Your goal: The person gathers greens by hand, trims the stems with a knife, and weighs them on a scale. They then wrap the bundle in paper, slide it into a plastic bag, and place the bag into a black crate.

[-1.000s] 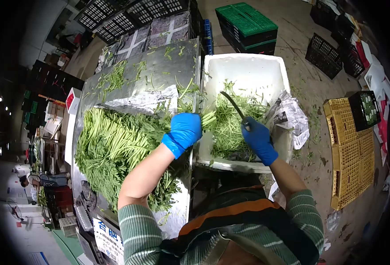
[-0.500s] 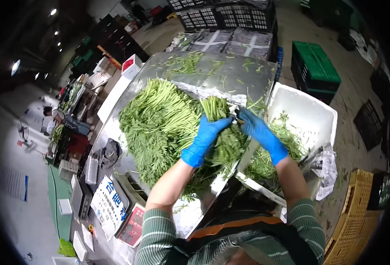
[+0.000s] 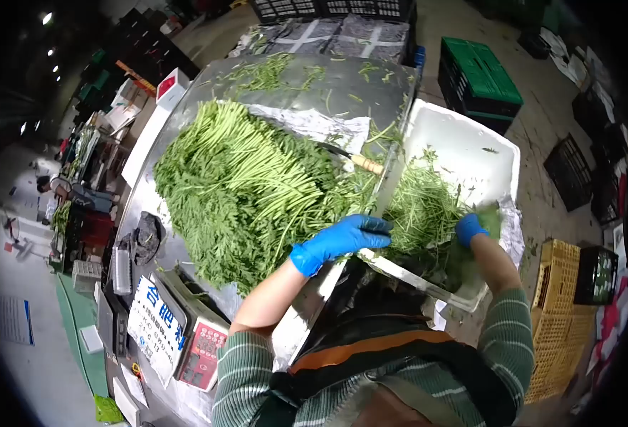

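My left hand (image 3: pixel 348 238), in a blue glove, is held over the near rim of a white foam box, its fingers stretched out and nothing in them. Down inside the foam box (image 3: pixel 463 132), my gloved right hand (image 3: pixel 471 228) is closed around a bunch of leafy greens (image 3: pixel 495 217), which is smeared by motion. Loose green trimmings (image 3: pixel 421 206) lie in the box. To the left, a large heap of leafy greens (image 3: pixel 243 178) with pale stems covers the metal table. A knife (image 3: pixel 367 164) with a wooden handle and dark blade rests on the table beside the heap.
A scale (image 3: pixel 203 349) with a red keypad and a handwritten sign (image 3: pixel 156 327) stand at the table's near left. Black crates (image 3: pixel 328 8) and wrapped bundles are behind the table. A green-lidded crate (image 3: pixel 481 75) and yellow crates (image 3: pixel 560 313) stand right. Another person (image 3: pixel 79 192) is far left.
The knife has left my right hand and lies on the table. The bunch has passed from my left hand to my right, which has moved down into the box. The view has shifted.
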Demonstrator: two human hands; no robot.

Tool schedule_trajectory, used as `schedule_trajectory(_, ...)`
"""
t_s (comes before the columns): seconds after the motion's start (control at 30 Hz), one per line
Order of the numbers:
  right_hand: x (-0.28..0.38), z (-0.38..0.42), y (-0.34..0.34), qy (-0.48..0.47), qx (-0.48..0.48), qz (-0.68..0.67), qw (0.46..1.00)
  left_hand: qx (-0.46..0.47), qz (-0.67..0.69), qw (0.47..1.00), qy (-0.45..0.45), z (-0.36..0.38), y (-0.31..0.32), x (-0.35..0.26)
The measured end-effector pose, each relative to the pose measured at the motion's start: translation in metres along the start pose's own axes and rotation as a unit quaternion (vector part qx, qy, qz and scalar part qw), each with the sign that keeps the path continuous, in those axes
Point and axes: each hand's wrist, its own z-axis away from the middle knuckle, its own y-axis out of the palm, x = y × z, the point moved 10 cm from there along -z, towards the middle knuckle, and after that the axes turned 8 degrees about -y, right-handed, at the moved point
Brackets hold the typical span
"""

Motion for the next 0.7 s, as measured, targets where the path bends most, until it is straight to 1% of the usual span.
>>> schedule_trajectory(0.03, -0.009, -0.004, 0.007, -0.019, -0.104, 0.128, 0.986, -0.01, -0.053, 0.998, 0.011, 0.008, 0.003, -0.01)
schedule_trajectory(0.07, -0.004, 0.019, -0.039, 0.067, -0.015, 0.051, 0.996, 0.017, 0.012, 0.999, 0.035, 0.004, 0.008, -0.003)
schedule_trajectory(0.1, 0.018, 0.023, -0.072, 0.01, -0.001, 0.02, 1.0, 0.064, 0.11, 0.992, -0.017, -0.003, 0.016, 0.012)
schedule_trajectory(0.13, 0.043, 0.028, -0.087, -0.048, 0.016, -0.018, 0.999, 0.081, 0.149, 0.985, -0.041, -0.01, 0.024, 0.019)
schedule_trajectory(0.17, 0.043, 0.038, -0.11, 0.019, -0.056, -0.22, 0.974, 0.053, 0.108, 0.992, -0.028, -0.021, 0.027, 0.025)
schedule_trajectory(0.2, 0.043, 0.049, -0.128, 0.085, -0.13, -0.407, 0.9, 0.041, 0.157, 0.987, -0.004, -0.032, 0.032, 0.027)
schedule_trajectory(0.23, 0.062, 0.068, -0.171, 0.071, -0.275, -0.425, 0.86, 0.025, 0.207, 0.978, 0.02, -0.042, 0.036, 0.024)
schedule_trajectory(0.27, 0.082, 0.092, -0.201, 0.051, -0.413, -0.434, 0.799, -0.046, 0.223, 0.971, 0.074, -0.046, 0.028, 0.013)
schedule_trajectory(0.3, 0.107, 0.097, -0.218, -0.001, -0.485, -0.303, 0.82, -0.083, 0.243, 0.963, 0.083, -0.043, 0.023, -0.004)
schedule_trajectory(0.33, 0.14, 0.102, -0.228, -0.056, -0.547, -0.167, 0.819, -0.124, 0.262, 0.953, 0.091, -0.038, 0.015, -0.018)
schedule_trajectory(0.37, 0.155, 0.103, -0.227, -0.015, -0.498, -0.205, 0.842, -0.121, 0.374, 0.901, 0.185, -0.043, 0.008, -0.021)
schedule_trajectory(0.4, 0.164, 0.108, -0.233, -0.023, -0.499, -0.207, 0.841, -0.15, 0.394, 0.886, 0.194, -0.042, -0.001, -0.018)
schedule_trajectory(0.43, 0.185, 0.12, -0.247, -0.095, -0.537, -0.14, 0.827, -0.176, 0.413, 0.87, 0.204, -0.038, -0.01, -0.014)
schedule_trajectory(0.47, 0.206, 0.135, -0.258, -0.163, -0.569, -0.072, 0.803, -0.226, 0.405, 0.85, 0.248, -0.018, -0.02, -0.021)
schedule_trajectory(0.5, 0.207, 0.139, -0.261, -0.201, -0.536, -0.095, 0.815, -0.249, 0.352, 0.869, 0.242, -0.01, -0.026, -0.019)
schedule_trajectory(0.53, 0.185, 0.133, -0.258, -0.216, -0.475, -0.293, 0.801, -0.27, 0.299, 0.885, 0.234, -0.002, -0.036, -0.015)
schedule_trajectory(0.57, 0.17, 0.122, -0.251, -0.221, -0.391, -0.478, 0.755, -0.29, 0.184, 0.908, 0.24, 0.006, -0.044, -0.014)
schedule_trajectory(0.6, 0.154, 0.117, -0.258, -0.168, -0.392, -0.512, 0.745, -0.286, 0.132, 0.92, 0.234, 0.012, -0.045, -0.017)
schedule_trajectory(0.63, 0.154, 0.126, -0.279, -0.181, -0.437, -0.488, 0.734, -0.28, 0.079, 0.929, 0.227, 0.016, -0.042, -0.02)
schedule_trajectory(0.67, 0.159, 0.136, -0.299, -0.192, -0.481, -0.461, 0.72, -0.224, 0.102, 0.95, 0.194, 0.01, -0.036, -0.007)
schedule_trajectory(0.7, 0.177, 0.138, -0.313, -0.239, -0.472, -0.488, 0.694, -0.206, 0.138, 0.953, 0.176, 0.02, -0.028, -0.008)
